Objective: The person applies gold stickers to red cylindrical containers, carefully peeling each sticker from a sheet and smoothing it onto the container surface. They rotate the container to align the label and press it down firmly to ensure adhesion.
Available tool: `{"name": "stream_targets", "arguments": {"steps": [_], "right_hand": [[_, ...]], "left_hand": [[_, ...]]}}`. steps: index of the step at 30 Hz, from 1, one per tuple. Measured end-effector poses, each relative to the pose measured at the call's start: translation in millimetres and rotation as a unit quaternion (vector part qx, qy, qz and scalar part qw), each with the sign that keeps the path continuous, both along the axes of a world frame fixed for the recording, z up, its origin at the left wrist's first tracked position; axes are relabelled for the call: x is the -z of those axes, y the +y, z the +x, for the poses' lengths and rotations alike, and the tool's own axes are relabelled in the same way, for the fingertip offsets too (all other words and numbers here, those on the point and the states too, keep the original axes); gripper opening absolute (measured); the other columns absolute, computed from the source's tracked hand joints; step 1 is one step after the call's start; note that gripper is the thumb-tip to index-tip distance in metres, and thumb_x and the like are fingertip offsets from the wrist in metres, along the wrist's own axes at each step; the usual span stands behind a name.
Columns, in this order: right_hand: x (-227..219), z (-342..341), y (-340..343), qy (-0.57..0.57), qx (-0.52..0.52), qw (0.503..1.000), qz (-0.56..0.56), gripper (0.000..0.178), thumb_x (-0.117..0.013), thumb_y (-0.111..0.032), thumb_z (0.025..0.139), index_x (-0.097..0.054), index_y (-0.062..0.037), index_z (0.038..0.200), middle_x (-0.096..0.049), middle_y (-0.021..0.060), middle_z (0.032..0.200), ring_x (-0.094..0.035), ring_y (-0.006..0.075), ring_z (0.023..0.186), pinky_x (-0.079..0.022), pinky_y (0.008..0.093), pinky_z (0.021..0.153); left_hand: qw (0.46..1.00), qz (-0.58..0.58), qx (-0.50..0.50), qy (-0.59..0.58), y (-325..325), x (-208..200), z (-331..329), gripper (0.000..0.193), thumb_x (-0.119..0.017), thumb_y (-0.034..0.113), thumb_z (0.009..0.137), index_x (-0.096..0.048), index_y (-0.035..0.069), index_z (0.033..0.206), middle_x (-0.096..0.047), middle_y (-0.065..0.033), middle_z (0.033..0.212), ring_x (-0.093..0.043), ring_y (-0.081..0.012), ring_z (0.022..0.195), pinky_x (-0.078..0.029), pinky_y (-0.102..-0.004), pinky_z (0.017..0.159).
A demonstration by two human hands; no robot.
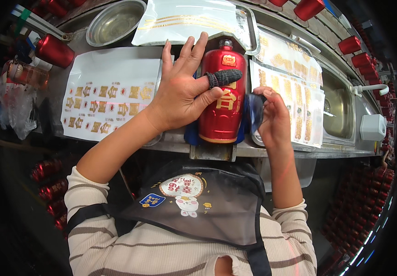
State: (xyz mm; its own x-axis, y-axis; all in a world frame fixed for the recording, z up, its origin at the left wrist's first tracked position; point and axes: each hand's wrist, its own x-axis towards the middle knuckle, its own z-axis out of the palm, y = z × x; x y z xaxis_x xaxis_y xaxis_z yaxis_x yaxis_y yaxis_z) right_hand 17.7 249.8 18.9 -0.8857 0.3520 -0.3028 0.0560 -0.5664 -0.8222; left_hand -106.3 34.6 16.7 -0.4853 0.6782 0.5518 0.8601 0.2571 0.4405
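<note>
A glossy red bottle (222,120) with gold characters lies neck away from me on a blue-padded metal holder (213,152). My left hand (180,89) reaches over its left side with fingers spread. Its index finger wears a black knitted finger sleeve (225,78) and lies across the gold lettering. My right hand (274,115), at the bottle's right side, pinches a thin dark-blue, see-through flat piece (255,110), blurred; its exact kind is unclear. Sheets of gold decals flank the bottle, one decal sheet (111,69) to the left and another decal sheet (315,115) to the right.
A metal bowl (115,23) stands at the back left beside a white sheet with gold stripes (184,20). At the right are a sink (339,99), a white tap (371,89) and a white container (373,127). More red bottles (55,50) stand around the bench.
</note>
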Motion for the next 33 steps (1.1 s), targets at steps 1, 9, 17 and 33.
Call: {"name": "stream_targets", "arguments": {"steps": [1,9,17,33], "right_hand": [[-3.4,2.2,4.6,-0.003,-0.032,0.999,0.023,0.022,-0.062,-0.006,0.087,-0.061,-0.0004,0.108,-0.061,0.0024,0.097,-0.06,0.0101,0.088,-0.047,0.023,0.08],[-59.5,-45.2,-28.3,0.33,-0.004,0.554,0.764,0.025,-0.069,0.001,0.072,-0.064,-0.0072,0.095,-0.063,0.0063,0.091,-0.061,0.0261,0.081,-0.05,0.0368,0.075],[-44.8,23.3,-42.9,0.341,-0.162,0.622,0.686,0.028,-0.075,0.0,0.066,-0.071,-0.0046,0.093,-0.06,0.0073,0.08,-0.06,0.0245,0.073,-0.053,0.0333,0.066],[0.4,11.3,-10.8,0.044,0.09,0.963,0.248,0.019,-0.071,-0.006,0.089,-0.061,-0.0007,0.104,-0.066,0.0036,0.086,-0.063,0.0076,0.076,-0.053,0.0238,0.067]], "left_hand": [[1.0,-0.008,-0.004,0.01,-3.1,-0.4,5.2,0.045,-0.06,0.046,0.096,-0.073,0.006,0.08,-0.026,-0.025,0.161,-0.028,-0.0497,0.145,-0.003,-0.0708,0.113],[0.998,0.02,-0.005,-0.063,-29.2,-0.1,70.5,0.032,-0.064,0.036,0.093,-0.076,0.013,0.112,-0.03,-0.0313,0.156,-0.036,-0.0471,0.142,-0.01,-0.0665,0.114],[0.813,0.292,-0.097,-0.494,-28.0,-3.5,82.2,0.048,-0.066,0.014,0.096,-0.053,-0.008,0.137,-0.058,-0.0208,0.136,-0.052,-0.0203,0.13,-0.044,-0.0325,0.105],[0.771,0.275,-0.066,-0.57,21.2,-6.9,50.5,0.046,-0.077,0.017,0.09,-0.05,-0.004,0.121,-0.064,-0.0155,0.12,-0.064,-0.017,0.109,-0.053,-0.0307,0.094]]}}
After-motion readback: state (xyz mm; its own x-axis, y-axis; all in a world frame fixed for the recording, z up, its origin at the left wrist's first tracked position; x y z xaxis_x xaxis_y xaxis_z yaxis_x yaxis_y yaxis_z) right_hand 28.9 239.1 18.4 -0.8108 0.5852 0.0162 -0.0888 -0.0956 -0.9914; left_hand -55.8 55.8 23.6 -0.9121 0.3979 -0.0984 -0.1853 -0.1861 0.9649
